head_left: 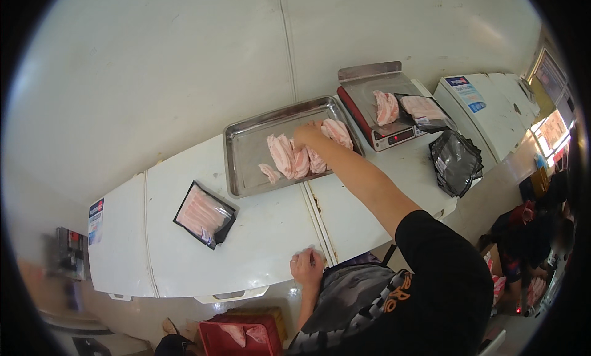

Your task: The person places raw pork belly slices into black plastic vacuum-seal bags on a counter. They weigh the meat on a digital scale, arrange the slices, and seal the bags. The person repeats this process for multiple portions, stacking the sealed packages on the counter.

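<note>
My right hand (306, 134) reaches far forward into a shallow metal tray (243, 174). Its fingers curl onto the pile of pale pink raw meat slices (288, 157) lying there. More slices (338, 133) sit just to the right of the hand. My left hand (307, 265) rests with its fingers curled on the near edge of the white chest freezer lid (258, 245), and nothing shows in it. A black foam tray filled with neat meat slices (204, 215) lies on the lid to the left, away from both hands.
A red-and-steel scale (369, 85) behind the tray carries loose meat (386, 106) and a black tray of meat (425, 107). A stack of empty black trays (456, 162) lies to the right. A red crate (237, 339) stands below. Another person (529, 233) crouches at right.
</note>
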`<control>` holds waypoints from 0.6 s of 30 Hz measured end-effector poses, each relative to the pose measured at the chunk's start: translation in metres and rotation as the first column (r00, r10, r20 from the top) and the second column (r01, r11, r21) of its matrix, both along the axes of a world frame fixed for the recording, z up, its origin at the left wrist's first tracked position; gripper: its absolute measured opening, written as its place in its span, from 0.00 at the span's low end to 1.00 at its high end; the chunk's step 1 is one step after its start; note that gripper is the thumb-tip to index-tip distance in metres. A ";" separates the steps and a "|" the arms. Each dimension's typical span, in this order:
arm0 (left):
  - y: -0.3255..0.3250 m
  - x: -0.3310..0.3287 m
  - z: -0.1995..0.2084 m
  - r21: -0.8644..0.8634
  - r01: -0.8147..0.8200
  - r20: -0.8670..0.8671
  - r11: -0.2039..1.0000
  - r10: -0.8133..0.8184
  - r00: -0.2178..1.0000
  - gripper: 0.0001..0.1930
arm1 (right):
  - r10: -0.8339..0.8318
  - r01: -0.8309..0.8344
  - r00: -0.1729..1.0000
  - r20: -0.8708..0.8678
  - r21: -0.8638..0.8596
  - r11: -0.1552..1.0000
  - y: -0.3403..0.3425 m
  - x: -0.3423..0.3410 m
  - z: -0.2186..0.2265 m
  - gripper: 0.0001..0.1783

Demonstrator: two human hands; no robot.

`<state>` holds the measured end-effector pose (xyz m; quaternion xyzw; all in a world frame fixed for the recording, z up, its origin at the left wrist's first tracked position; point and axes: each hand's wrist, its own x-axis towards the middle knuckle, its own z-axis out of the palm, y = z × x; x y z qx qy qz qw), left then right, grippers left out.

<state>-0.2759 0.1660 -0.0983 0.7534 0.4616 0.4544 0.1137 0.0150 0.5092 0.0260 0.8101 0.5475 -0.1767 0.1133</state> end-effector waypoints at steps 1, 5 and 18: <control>0.000 0.000 0.000 0.002 -0.006 -0.002 1.000 0.006 1.000 0.07 | 0.006 -0.006 1.000 0.005 -0.012 1.000 0.002 0.000 0.000 0.53; -0.001 0.000 0.002 -0.028 -0.005 -0.024 1.000 0.004 1.000 0.07 | -0.015 0.017 1.000 0.027 -0.048 0.999 0.010 0.000 -0.002 0.54; 0.001 0.000 0.000 0.017 0.000 -0.046 1.000 0.001 0.999 0.07 | -0.113 0.100 0.993 -0.025 -0.306 0.947 0.022 -0.009 0.005 0.32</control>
